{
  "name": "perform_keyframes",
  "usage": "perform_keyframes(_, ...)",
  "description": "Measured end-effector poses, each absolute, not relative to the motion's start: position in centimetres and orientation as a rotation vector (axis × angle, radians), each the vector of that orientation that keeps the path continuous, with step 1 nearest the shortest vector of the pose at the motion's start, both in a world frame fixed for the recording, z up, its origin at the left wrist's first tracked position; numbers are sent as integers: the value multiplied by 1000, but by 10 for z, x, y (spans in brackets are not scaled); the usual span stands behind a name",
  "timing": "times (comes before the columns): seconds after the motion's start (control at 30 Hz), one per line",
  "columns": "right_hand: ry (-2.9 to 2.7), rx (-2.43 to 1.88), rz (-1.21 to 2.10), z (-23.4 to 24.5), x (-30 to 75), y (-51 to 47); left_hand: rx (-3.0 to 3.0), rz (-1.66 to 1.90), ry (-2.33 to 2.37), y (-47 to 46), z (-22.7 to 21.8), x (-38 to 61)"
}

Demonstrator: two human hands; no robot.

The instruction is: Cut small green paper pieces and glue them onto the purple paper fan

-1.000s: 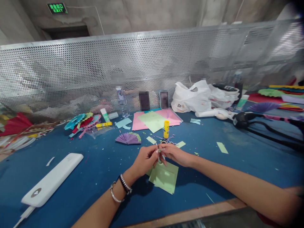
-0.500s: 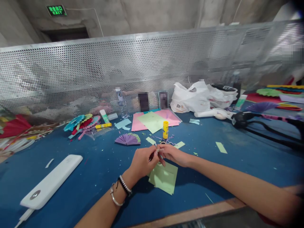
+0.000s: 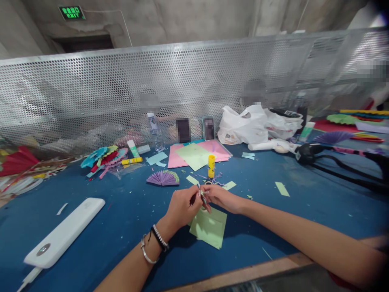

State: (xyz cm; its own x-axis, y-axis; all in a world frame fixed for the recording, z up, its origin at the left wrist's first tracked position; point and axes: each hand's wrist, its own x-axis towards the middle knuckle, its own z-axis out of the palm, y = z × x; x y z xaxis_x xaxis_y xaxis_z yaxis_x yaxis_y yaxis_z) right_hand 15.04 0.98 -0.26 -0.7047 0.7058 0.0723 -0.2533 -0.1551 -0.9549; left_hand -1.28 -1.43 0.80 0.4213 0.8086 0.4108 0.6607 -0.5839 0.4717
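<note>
Our left hand (image 3: 182,207) and right hand (image 3: 224,198) meet over light green sheets (image 3: 209,232)

Our left hand is narrowed, thumb and fingers pinched on a small pale piece (image 3: 203,193), so largely hidden that we cannot tell what it is. Our right hand faces it, fingertips close together on the same piece. Just below, the light green sheets lie loosely stacked on the blue table (image 3: 258,251). On our left wrist we wear a beaded bracelet (image 3: 160,238) and a silver bangle (image 3: 146,256).

Just beyond the fingers a yellow glue stick (image 3: 211,166) stands upright, with purple paper curls (image 3: 217,176) beside it. To its left lies a pleated purple paper fan (image 3: 161,178). Farther back, a pale green sheet (image 3: 196,155) rests on pink sheets (image 3: 176,157), and a clear water bottle (image 3: 156,134) stands near the perforated metal screen (image 3: 115,81). We see white plastic bags (image 3: 243,123) to the right of the bottle, and a white power bank (image 3: 65,233) with its cable (image 3: 30,276) well apart at the left.
</note>
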Motion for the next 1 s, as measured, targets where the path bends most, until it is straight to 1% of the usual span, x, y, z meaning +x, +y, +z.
perform_keyframes(0.13, -1456, -515, 1912, -5, 151, 10, 2408, 896, 1327, -13, 9, -13)
perform_keyframes(0.3, -1462, -506, 1897, -10, 153, 12, 2386, 774, 1390, -10, 10, -13)
perform_keyframes(0.5, -1521, -592, 1830, -10, 152, 13, 2320, 803, 1631, -11, 11, -11)
perform_keyframes(0.6, -1570, -675, 1741, -8, 150, 14, 2442, 757, 1592, -14, 14, -10)
perform_keyframes(0.77, -1707, -716, 1626, -11, 151, 17, 2619, 527, 1530, -18, 16, -9)
perform_keyframes(1.0, -1765, -747, 1572, -12, 152, 16, 2671, 489, 1524, -15, 14, -11)
